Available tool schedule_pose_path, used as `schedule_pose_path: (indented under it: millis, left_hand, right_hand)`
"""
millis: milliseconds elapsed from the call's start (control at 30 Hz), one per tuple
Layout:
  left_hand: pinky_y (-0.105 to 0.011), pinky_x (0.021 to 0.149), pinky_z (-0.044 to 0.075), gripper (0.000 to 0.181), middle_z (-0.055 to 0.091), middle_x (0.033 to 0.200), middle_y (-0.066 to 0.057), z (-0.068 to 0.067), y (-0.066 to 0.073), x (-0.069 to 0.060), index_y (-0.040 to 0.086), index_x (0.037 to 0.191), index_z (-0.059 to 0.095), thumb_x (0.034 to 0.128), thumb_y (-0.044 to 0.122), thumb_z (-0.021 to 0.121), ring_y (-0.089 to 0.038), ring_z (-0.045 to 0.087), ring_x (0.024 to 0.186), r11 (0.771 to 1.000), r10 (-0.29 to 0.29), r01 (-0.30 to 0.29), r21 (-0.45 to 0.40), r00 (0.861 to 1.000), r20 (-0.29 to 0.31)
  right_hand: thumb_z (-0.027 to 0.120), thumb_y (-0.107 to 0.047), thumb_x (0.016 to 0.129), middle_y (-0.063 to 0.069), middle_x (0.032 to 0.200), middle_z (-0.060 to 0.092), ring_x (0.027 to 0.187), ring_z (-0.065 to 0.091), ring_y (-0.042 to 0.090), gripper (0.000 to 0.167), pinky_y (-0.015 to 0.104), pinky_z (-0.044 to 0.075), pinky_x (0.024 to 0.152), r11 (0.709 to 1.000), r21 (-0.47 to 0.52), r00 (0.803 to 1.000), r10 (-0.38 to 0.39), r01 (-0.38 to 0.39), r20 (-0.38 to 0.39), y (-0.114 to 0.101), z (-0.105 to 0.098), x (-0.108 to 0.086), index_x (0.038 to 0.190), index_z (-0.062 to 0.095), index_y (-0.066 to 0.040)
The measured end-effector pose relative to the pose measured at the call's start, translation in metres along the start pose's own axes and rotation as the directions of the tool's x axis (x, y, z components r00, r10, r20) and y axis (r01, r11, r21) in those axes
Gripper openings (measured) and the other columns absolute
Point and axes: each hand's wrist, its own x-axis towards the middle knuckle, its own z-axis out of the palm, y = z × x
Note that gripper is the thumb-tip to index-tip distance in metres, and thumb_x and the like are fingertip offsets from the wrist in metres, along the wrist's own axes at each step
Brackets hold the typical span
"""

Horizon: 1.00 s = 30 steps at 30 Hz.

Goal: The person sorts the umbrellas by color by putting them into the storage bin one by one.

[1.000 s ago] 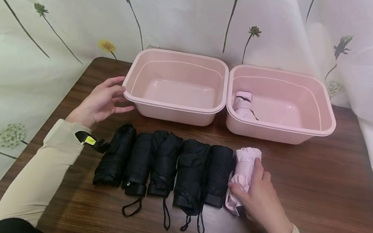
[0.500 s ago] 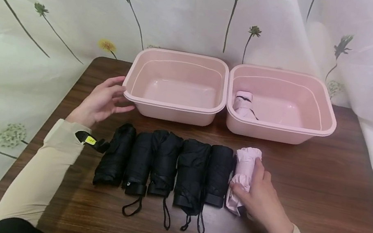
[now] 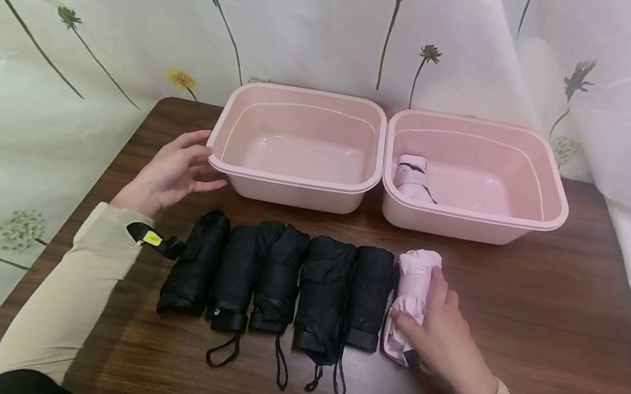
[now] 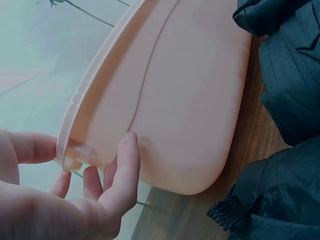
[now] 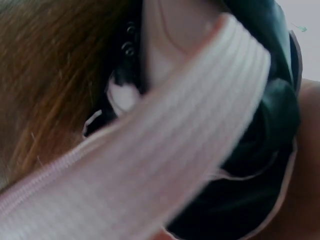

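In the head view my right hand (image 3: 451, 344) grips a pale pink folded umbrella (image 3: 414, 285) lying on the table, thumb across its near part and fingers along its right side. A pink woven strap (image 5: 135, 145) fills much of the right wrist view, in front of dark fabric (image 5: 280, 115). My left hand (image 3: 164, 174) touches the left corner of the left pink bin (image 3: 291, 193); in the left wrist view its fingertips rest at the rim and wall. Several black folded umbrellas (image 3: 324, 290) lie in a row left of the pink one.
The right pink bin (image 3: 450, 224) stands beside the left bin and holds another pale pink folded umbrella (image 3: 411, 175). Both bins sit at the back of the brown wooden table (image 3: 571, 327). A dandelion-print cloth (image 3: 321, 22) hangs behind.
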Motion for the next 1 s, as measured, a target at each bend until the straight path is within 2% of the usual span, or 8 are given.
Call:
schedule_pose_path:
  millis: [400,800,1000]
  left_hand:
    - [-0.040,0.082,0.058,0.063,0.061,0.116,0.000,0.001,0.001,0.000,0.019,0.152,0.020,0.0988,0.011,0.053,-0.014,0.065,0.096,1.000,-0.002,0.002,-0.004,1.000,0.000]
    - [-0.040,0.083,0.058,0.062,0.057,0.124,-0.002,0.000,0.001,0.000,0.020,0.151,0.021,0.0988,0.012,0.053,-0.016,0.064,0.099,1.000,-0.002,0.002,-0.012,1.000,0.001]
    - [-0.040,0.081,0.059,0.061,0.060,0.118,-0.001,0.000,0.000,0.001,0.020,0.151,0.022,0.0990,0.012,0.053,-0.015,0.064,0.096,1.000,-0.001,0.001,-0.017,1.000,0.001]
  right_hand:
    - [0.069,-0.033,0.084,0.041,0.130,0.042,0.113,0.051,0.051,0.094,0.062,0.045,0.092,0.998,0.036,0.997,-0.048,0.051,-0.065,0.004,0.001,0.000,0.148,0.014,0.008]
    - [0.068,-0.030,0.085,0.037,0.137,0.038,0.120,0.047,0.048,0.093,0.063,0.041,0.099,0.996,0.079,0.997,-0.047,0.052,-0.069,0.003,-0.004,-0.001,0.150,0.012,0.005]
    - [0.068,-0.027,0.085,0.035,0.141,0.035,0.123,0.044,0.046,0.093,0.063,0.038,0.103,0.993,0.107,0.997,-0.035,0.042,-0.061,0.000,-0.012,-0.003,0.151,0.009,0.003]
